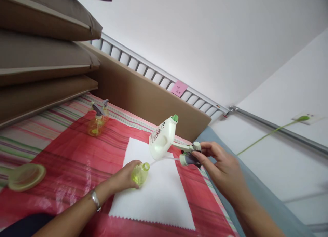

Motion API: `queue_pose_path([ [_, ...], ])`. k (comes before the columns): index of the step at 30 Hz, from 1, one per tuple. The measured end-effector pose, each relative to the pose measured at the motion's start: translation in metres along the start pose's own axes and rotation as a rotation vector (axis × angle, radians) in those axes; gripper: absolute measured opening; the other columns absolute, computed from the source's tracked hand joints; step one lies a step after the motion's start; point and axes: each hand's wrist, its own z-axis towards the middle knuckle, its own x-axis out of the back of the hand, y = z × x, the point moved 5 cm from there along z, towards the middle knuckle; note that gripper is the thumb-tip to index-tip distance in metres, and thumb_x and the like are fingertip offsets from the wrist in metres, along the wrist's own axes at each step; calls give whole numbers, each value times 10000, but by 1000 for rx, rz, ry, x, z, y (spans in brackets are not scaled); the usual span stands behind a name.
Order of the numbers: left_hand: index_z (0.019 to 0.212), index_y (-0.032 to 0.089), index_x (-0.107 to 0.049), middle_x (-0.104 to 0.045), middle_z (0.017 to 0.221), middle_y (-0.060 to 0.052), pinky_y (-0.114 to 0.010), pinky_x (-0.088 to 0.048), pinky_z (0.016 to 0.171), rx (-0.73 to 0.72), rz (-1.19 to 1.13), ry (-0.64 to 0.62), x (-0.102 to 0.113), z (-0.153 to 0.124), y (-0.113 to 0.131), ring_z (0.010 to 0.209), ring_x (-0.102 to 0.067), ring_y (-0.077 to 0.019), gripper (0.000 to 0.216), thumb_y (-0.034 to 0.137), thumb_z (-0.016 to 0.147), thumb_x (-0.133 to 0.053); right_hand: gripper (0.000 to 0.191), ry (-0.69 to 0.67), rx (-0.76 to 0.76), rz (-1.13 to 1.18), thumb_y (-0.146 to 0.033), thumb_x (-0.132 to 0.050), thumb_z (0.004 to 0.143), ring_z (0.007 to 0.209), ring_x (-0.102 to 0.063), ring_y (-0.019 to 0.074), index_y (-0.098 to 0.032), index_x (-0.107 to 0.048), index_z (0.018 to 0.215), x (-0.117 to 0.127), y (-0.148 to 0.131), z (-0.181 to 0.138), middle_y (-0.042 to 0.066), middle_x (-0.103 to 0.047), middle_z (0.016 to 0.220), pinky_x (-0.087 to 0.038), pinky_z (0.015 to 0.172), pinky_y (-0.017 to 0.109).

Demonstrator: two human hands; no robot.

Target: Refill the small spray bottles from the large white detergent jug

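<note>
My left hand (130,175) is wrapped round a small clear yellow-green bottle (139,174), its uncapped neck tilted up to the right. Pinched in my right hand (220,167) is a trigger spray head (188,158) with pale green and dark parts, turned on its side. Its thin dip tube (169,158) points left toward the bottle's mouth; I cannot tell whether the tip is inside. Just behind, a white jug (161,137) with a green neck and a printed label stands on a white cloth (159,199) with zigzag edges.
Two spray bottles (96,126) stand at the back left on the red sheet (69,155). A pale green round-headed object (27,177) lies at the far left. Stacked brown cushions (46,52) rise at the upper left. Behind are a brown board (143,93) and a radiator (138,64).
</note>
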Motion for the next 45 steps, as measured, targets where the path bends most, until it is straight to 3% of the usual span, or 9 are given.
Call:
queue_pose_path([
  [5, 1176, 205, -446, -533, 1189, -66, -369, -356, 963, 13, 11, -1, 0, 2, -4, 1110, -482, -265, 772, 152, 477, -768, 120, -18, 66, -26, -359, -515, 839, 592, -574, 119, -245, -552, 831, -1, -13, 5, -36, -620, 688, -403, 568, 230],
  [8, 1190, 206, -452, -532, 1203, -76, -378, -353, 968, 19, 13, 12, 1, 3, -6, 1118, -479, -281, 803, 169, 459, -783, 135, -76, 99, -57, -365, -514, 837, 592, -569, 124, -236, -551, 820, -14, -19, 8, -30, -618, 688, -395, 577, 239],
  [15, 1231, 189, -442, -504, 1254, -112, -406, -327, 1002, 16, 82, 28, 1, 3, -5, 1157, -454, -288, 857, 176, 450, -794, 135, -339, 107, -82, -344, -502, 841, 707, -609, 165, -222, -554, 863, -102, -25, 4, 12, -672, 802, -380, 602, 247],
  [20, 1296, 209, -390, -453, 1326, -124, -429, -302, 1024, -1, 134, 29, 3, 3, -3, 1213, -405, -298, 927, 244, 468, -806, 126, -358, 56, -74, -339, -518, 832, 679, -607, 156, -228, -560, 873, -140, -21, 5, 6, -682, 814, -350, 578, 236],
  [27, 1244, 239, -452, -502, 1286, -86, -418, -326, 1003, -53, 143, 50, 3, 5, 8, 1178, -440, -267, 719, 284, 591, -748, 128, -349, 19, -46, -354, -544, 805, 645, -587, 150, -243, -575, 859, -147, -21, 14, -8, -676, 797, -328, 556, 236],
  [37, 1243, 224, -462, -508, 1282, -91, -408, -315, 1019, -48, 107, 46, 2, 5, 10, 1188, -437, -260, 716, 282, 591, -751, 177, -334, -19, 256, -307, -460, 856, 756, -587, 160, -204, -591, 915, -161, -8, -4, 20, -657, 832, -416, 675, 253],
  [40, 1242, 229, -462, -512, 1276, -86, -409, -319, 1016, -74, 84, 55, 2, 5, 9, 1182, -442, -260, 707, 302, 599, -747, 181, -336, -18, 261, -254, -469, 846, 819, -578, 177, -192, -597, 958, -156, -6, -9, 44, -647, 900, -423, 714, 274],
  [45, 1263, 232, -445, -501, 1289, -91, -419, -318, 1015, -98, 86, 45, 1, 5, 5, 1183, -440, -268, 723, 352, 613, -738, 121, -411, -30, 210, -254, -540, 811, 790, -568, 167, -212, -649, 844, -151, -6, -5, 18, -626, 816, -410, 708, 269],
])
